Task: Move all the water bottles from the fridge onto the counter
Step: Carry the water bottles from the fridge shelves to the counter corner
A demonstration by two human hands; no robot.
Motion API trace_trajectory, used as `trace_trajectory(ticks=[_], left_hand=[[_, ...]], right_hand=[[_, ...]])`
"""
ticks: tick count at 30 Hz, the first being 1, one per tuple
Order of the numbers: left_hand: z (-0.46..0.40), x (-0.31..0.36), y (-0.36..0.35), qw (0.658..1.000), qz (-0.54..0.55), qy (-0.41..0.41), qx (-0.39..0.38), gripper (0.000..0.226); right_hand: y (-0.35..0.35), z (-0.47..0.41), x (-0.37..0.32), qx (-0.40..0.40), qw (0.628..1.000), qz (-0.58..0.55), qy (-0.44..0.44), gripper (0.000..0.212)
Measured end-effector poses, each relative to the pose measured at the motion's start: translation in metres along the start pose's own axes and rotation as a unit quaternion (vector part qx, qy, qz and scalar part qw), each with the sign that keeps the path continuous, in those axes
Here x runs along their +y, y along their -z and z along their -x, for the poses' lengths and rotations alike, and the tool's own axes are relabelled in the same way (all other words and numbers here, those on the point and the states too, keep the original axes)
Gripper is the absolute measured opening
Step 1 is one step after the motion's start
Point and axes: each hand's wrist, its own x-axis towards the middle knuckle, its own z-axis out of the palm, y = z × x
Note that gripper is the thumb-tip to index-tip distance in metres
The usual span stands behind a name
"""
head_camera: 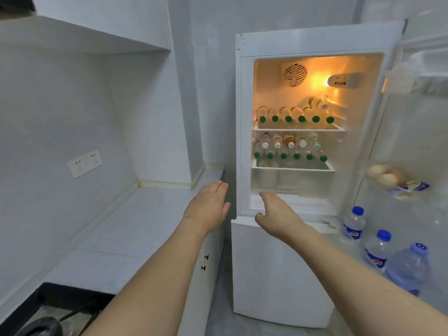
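Note:
The white fridge stands open and lit inside. Several green-capped water bottles lie in a row on its upper shelf, with one more bottle lying on top of them. On the lower shelf lie several green-capped bottles under white-capped ones. Three blue-capped bottles stand in the door's bottom rack. My left hand is stretched out empty over the right end of the white counter. My right hand reaches, fingers apart and empty, toward the fridge's bottom edge below the shelves.
The fridge door is swung open on the right, with eggs in a door rack. A black stove sits at the counter's near left end. A wall socket is above the counter; a shelf overhangs it.

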Motion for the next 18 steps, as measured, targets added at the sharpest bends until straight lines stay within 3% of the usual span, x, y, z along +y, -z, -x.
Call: trace_trajectory(ticks=[8, 18], left_hand=[[-0.162, -0.010, -0.024, 0.996, 0.008, -0.087, 0.032, 0.051], [-0.299, 0.028, -0.042, 0.978, 0.048, -0.193, 0.063, 0.050]], right_hand=[[0.039, -0.139, 0.040, 0.038, 0.998, 0.003, -0.050, 0.053], [0.097, -0.229, 0.094, 0.125, 0.988, 0.013, -0.084, 0.053]])
